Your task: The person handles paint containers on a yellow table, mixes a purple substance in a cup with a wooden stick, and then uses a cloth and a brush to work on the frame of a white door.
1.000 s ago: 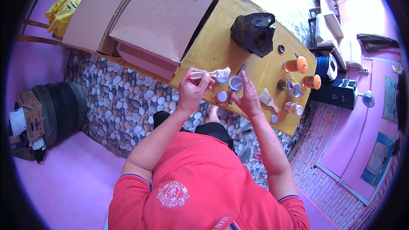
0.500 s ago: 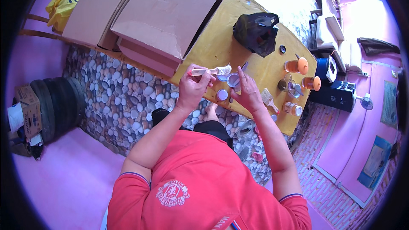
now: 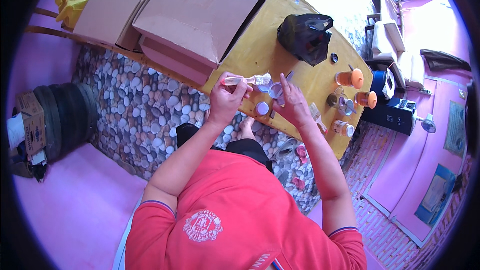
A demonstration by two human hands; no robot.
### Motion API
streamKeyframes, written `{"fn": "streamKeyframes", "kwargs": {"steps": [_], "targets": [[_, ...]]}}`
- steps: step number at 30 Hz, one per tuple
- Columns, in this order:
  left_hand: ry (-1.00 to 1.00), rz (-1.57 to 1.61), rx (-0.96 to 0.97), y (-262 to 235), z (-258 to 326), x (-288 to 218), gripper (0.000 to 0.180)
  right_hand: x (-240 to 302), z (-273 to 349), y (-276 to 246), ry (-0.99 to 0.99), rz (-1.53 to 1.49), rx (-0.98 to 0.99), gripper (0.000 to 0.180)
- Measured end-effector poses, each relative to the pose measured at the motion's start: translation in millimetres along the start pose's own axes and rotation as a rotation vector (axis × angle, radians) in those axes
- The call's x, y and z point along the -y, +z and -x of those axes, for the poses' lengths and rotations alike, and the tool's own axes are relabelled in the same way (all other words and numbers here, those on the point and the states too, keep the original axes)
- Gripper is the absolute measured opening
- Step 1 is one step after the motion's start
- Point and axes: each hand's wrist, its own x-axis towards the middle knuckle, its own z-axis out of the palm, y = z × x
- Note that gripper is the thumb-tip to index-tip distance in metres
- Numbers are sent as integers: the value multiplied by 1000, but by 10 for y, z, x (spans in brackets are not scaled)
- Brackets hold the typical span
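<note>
The left hand (image 3: 227, 101) still pinches the brush (image 3: 247, 80) between its fingers, bristles now nearer the small round container (image 3: 275, 90). The right hand (image 3: 292, 106) steadies that container with fingers spread. Its contents are hard to make out.

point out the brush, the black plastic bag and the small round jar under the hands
brush (image 3: 260, 79), head view, on the pale bristles
black plastic bag (image 3: 305, 32), head view, middle of the crumpled top
small round jar (image 3: 262, 108), head view, on its lid

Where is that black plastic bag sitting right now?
In the head view, the crumpled black plastic bag lies on the yellow wooden table, right of the brown cardboard boxes and just beyond the person's right hand.
</note>
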Motion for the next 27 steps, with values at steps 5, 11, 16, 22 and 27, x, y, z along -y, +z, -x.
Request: {"fn": "streamKeyframes", "kwargs": {"steps": [5,11,16,22,27], "targets": [[5,29,-3,-7,-23,4,11,15,-52,-9,7,29,35,91],[26,16,-8,-14,-45,-2,10,67,-143,-63,19,42,86,92],[26,14,-13,-12,-72,-13,11,75,-183,-58,-18,48,78,93],[33,11,-13,-21,-76,-22,11,148,-236,-116,-5,83,138,98],[35,33,-9,-38,-82,24,11,206,-282,-152,38,109,190,100]]}}
